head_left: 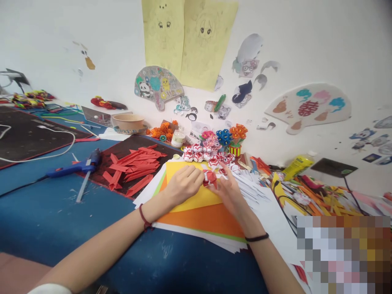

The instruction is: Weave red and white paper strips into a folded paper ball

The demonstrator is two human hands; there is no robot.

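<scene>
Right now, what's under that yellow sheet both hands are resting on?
Under the yellow sheet lies an orange sheet, then green and white edges of a paper stack on the blue table. The sheets' covered middles stay hidden.

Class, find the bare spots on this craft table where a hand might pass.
Blue table lies bare between glue gun, left hand and near edge. Crowded: red strips, folded pieces, paper stack, clutter beyond right hand.

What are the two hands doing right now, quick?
Left hand: fingers closed, pinching the small red and white folded paper piece.
Right hand: fingers closed on the same paper piece from the other side.
</scene>
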